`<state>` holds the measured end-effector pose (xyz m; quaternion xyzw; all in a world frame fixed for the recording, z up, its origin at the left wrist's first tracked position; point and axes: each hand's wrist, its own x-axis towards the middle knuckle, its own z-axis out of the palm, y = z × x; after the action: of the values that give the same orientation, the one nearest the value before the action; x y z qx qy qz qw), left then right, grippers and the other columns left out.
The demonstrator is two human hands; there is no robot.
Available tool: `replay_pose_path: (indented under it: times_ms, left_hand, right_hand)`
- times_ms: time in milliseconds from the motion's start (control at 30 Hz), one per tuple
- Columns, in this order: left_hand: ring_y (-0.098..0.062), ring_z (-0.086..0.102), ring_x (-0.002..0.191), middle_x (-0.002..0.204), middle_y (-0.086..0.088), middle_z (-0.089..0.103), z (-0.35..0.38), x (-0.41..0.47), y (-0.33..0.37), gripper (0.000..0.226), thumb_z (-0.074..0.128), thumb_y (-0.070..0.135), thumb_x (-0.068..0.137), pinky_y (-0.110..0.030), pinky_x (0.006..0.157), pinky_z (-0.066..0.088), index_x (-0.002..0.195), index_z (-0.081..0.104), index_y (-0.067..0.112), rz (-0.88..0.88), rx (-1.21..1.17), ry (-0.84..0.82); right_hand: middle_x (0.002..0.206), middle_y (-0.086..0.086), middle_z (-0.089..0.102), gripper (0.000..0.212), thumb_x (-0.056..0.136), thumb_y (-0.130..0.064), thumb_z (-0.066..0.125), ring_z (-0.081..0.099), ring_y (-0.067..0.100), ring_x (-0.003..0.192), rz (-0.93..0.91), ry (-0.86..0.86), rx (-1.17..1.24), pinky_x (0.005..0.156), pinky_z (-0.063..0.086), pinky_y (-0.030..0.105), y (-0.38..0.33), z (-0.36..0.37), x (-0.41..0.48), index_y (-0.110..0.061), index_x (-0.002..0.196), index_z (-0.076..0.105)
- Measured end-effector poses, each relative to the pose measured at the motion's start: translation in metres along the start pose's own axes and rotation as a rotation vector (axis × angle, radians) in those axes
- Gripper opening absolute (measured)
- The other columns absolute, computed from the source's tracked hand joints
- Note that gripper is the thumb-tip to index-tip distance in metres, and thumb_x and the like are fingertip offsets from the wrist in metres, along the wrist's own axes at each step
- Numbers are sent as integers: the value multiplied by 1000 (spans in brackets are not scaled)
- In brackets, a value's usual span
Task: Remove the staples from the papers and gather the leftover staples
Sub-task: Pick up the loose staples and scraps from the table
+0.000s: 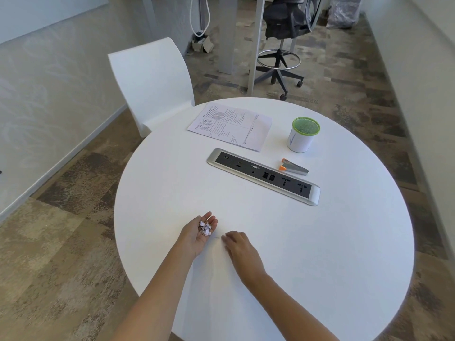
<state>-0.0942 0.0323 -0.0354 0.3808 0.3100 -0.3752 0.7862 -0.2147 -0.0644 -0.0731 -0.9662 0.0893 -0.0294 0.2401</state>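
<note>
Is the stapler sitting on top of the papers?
No, the stapler lies on the bare table beside the power strip, well apart from the papers, which lie farther back.

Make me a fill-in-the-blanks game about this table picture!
1. The left hand, palm up, holds a little pile of paper ____.
2. The cup has a ____ mesh rim.
3. The orange-and-grey stapler lies between the cup and the ____ strip.
4. The papers lie nearest the white ____.

Answers: scraps; green; socket; chair
</note>
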Motion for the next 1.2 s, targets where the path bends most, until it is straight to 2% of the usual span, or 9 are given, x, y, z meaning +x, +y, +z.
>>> replay_pose_path:
  times_ms: [167, 267, 467, 633, 800, 900, 967, 1100, 1200]
  left_hand:
    - [-23, 56, 82, 91, -17, 57, 2, 0, 0, 37, 29, 15, 104, -26, 45, 57, 89, 58, -3, -2, 15, 0]
    - [-24, 57, 82, 92, -17, 57, 2, 0, 0, 37, 29, 15, 103, -27, 47, 58, 89, 58, -3, -6, 13, -3]
    - [-24, 57, 81, 91, -17, 58, 3, 1, -1, 37, 29, 15, 103, -27, 48, 58, 89, 58, -3, -9, 30, -3]
    - [-24, 57, 81, 91, -18, 58, 2, 2, -3, 37, 29, 16, 103, -27, 47, 58, 90, 59, -3, -23, 39, -8]
    - [-24, 56, 80, 90, -17, 58, 1, 1, -6, 37, 30, 15, 103, -27, 47, 57, 89, 58, -3, -20, 50, 0]
    - [-25, 56, 78, 89, -17, 57, 2, 0, -7, 37, 30, 15, 103, -26, 45, 56, 88, 58, -3, -20, 62, 10]
    - [-25, 56, 78, 88, -17, 58, 3, -2, -8, 37, 30, 15, 103, -25, 45, 56, 88, 58, -4, -20, 75, 11]
    - [-26, 58, 76, 89, -17, 59, 6, -6, -10, 37, 30, 14, 103, -24, 47, 57, 86, 59, -3, -27, 124, 10]
    - [-23, 69, 61, 80, -15, 66, 7, -9, -12, 36, 32, 13, 101, -24, 50, 57, 86, 60, -3, -47, 180, -13]
  right_hand:
    - [86, 2, 63, 26, 68, 6, 68, 61, 23, 78, -35, -40, -35, 49, 50, 28, 10, -1, -4, -12, 87, 66]
    - [89, 7, 62, 19, 78, 6, 56, 58, 25, 82, 10, -50, -29, 60, 50, 35, 8, -4, -2, -9, 86, 64]
    - [96, 8, 64, 29, 79, 8, 48, 58, 26, 87, 109, -107, 53, 68, 39, 27, 0, -14, 7, -9, 92, 67]
    - [93, 6, 66, 28, 74, 5, 50, 61, 23, 82, 186, -131, 83, 65, 38, 23, -3, -18, 12, -11, 92, 65]
    - [83, 10, 64, 22, 71, 9, 56, 47, 24, 65, 130, -60, 8, 46, 21, 19, -9, -12, 7, -7, 83, 63]
    - [82, 9, 63, 19, 71, 6, 55, 43, 20, 65, 142, -55, 33, 55, 31, 25, -7, -12, 7, -8, 84, 61]
    - [79, 1, 62, 18, 71, 1, 54, 50, 18, 66, 281, -61, 169, 57, 34, 22, -6, -17, 8, -12, 82, 61]
    - [70, -6, 62, 15, 71, -5, 64, 56, 10, 64, 732, 32, 814, 51, 40, 12, -6, -35, 17, -19, 76, 63]
    - [78, 0, 65, 12, 74, -9, 66, 60, 12, 68, 750, 33, 1039, 56, 43, 17, -8, -49, 24, -19, 80, 65]
